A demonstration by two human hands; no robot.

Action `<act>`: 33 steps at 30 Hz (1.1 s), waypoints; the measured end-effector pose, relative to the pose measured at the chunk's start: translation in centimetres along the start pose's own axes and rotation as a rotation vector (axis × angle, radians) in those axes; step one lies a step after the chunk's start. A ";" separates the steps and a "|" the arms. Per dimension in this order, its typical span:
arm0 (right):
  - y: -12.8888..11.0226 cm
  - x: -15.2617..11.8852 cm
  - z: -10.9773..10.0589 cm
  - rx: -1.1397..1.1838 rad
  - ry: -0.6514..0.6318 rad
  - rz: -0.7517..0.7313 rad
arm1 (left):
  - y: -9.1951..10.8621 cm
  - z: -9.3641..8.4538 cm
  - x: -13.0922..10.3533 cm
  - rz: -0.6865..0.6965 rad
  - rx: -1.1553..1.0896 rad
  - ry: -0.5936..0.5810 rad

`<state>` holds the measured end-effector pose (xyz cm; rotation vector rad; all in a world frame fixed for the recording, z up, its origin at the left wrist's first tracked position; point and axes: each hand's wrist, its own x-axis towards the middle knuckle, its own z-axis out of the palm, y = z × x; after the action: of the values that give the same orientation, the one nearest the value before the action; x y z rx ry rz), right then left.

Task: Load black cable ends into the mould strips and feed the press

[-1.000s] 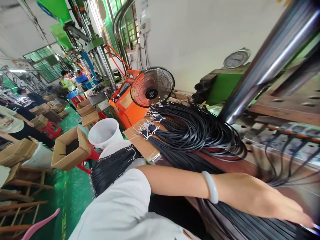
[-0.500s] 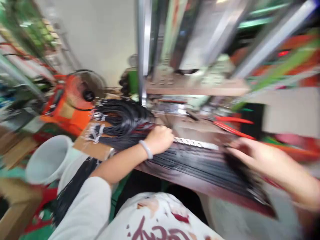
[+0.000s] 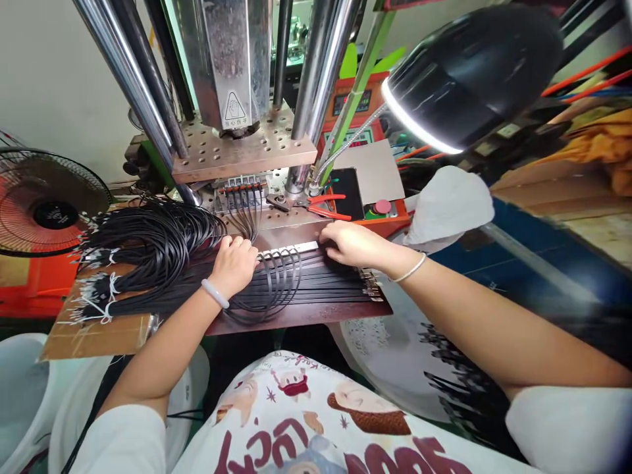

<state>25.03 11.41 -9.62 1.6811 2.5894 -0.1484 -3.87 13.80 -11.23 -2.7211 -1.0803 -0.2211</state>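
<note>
Looped black cables cross a pale metal strip [image 3: 306, 247] on the table in front of the press. My left hand [image 3: 236, 265] is closed at the strip's left end; its fingertips are hidden, and what they hold cannot be made out. At the strip's right end my right hand [image 3: 340, 242] has its fingers curled together over dark cable ends, with the held part too small to name. Straight black cables [image 3: 320, 283] lie below the strip. A big coiled bundle of black cables [image 3: 162, 237] rests to the left.
Behind the hands stands a press with a drilled metal plate [image 3: 247, 148] and a fixture [image 3: 241, 194] holding several cables. Red-handled pliers [image 3: 328, 207] lie right of it. A black lamp [image 3: 474, 79] hangs at upper right; a fan [image 3: 54, 214] stands left.
The view has swung to the right and sharpened. My right hand has come in closer to the strip and to my left hand. Looped cables now show across the strip.
</note>
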 end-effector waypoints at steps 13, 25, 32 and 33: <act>1.2 -0.7 -0.4 -0.078 -0.049 -0.067 | -0.6 -0.1 0.5 0.047 -0.104 0.020; -1.7 -2.0 -1.4 -0.269 0.152 0.005 | -1.3 -0.6 -0.5 -0.160 -0.303 0.293; -1.8 0.2 1.7 0.717 0.445 -0.050 | -3.0 -0.6 -0.8 -0.315 -0.483 0.543; -1.7 0.3 1.9 0.729 0.466 -0.072 | -3.0 -0.5 -0.8 -0.316 -0.498 0.541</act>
<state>23.34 10.82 -11.49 2.0105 3.1903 -0.9042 -6.52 15.26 -10.50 -2.5795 -1.4016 -1.3463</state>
